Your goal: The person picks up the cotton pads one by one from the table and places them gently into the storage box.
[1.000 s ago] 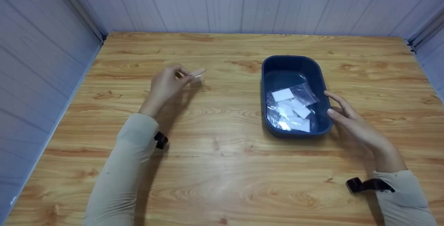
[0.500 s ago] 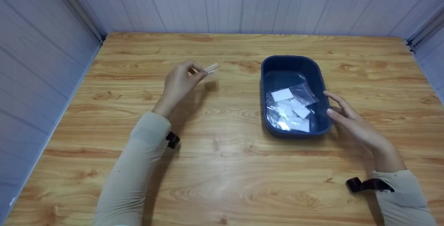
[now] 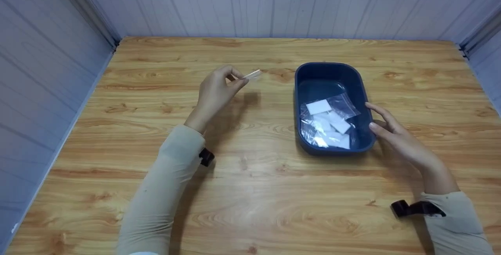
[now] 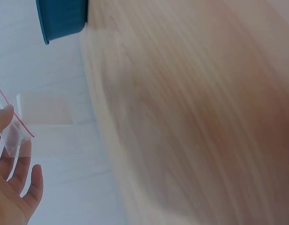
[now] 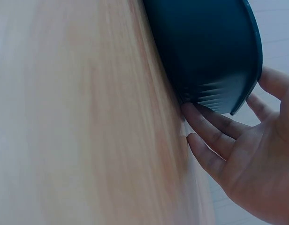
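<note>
Between thumb and fingers my left hand point(image 3: 219, 90) pinches a small clear zip bag point(image 4: 39, 124) above the table, left of the bin. A red line runs along the bag's seal, and a pale flat piece shows inside it. My right hand point(image 3: 399, 137) touches the right side of a dark blue plastic bin point(image 3: 332, 152), its fingers spread along the wall and the thumb at the rim. Several clear zip bags point(image 3: 330, 123) with white flat pieces lie overlapping in the near part of the bin. In the right wrist view, straight fingers rest against the bin's outer wall point(image 5: 205, 51).
The bin stands on a wood-grain table point(image 3: 250, 192), right of the middle. Pale panel walls point(image 3: 250, 4) close off the back and both sides. A dark strap with a camera sits at each wrist.
My left hand has moved right and slightly away from me, carrying the zip bag closer to the bin. The right hand and the bin have stayed in place.
</note>
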Demonstrator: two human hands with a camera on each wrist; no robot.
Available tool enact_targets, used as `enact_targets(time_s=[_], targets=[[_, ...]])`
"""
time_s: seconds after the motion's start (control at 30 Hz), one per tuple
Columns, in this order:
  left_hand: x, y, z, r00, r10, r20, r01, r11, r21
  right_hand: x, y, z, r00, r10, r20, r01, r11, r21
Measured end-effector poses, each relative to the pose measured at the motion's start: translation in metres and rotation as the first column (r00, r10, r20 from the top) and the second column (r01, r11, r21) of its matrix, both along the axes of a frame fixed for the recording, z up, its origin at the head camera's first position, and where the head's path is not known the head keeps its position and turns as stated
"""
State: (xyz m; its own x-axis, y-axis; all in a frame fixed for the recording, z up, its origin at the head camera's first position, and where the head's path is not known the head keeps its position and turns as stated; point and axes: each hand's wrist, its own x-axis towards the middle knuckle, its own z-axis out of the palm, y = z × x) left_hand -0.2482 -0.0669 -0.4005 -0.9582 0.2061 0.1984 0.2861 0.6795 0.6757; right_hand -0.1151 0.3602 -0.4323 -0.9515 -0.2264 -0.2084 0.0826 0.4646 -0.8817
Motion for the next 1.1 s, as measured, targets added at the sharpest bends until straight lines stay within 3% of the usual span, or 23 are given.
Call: enact_targets(time_s=[0.57,1.1], targets=[[0.003,0.032,0.011,0.999,-0.028,-0.017,0.029,0.998,0.056,-0.001,0.000,0.000,1.000,-0.003,-0.009,0.003,1.000,0.018],[0.006,0.063,0.022,0.994,-0.071,-0.088,0.083,0.986,0.144,0.000,0.001,-0.003,0.999,0.006,-0.051,-0.007,1.000,-0.008]])
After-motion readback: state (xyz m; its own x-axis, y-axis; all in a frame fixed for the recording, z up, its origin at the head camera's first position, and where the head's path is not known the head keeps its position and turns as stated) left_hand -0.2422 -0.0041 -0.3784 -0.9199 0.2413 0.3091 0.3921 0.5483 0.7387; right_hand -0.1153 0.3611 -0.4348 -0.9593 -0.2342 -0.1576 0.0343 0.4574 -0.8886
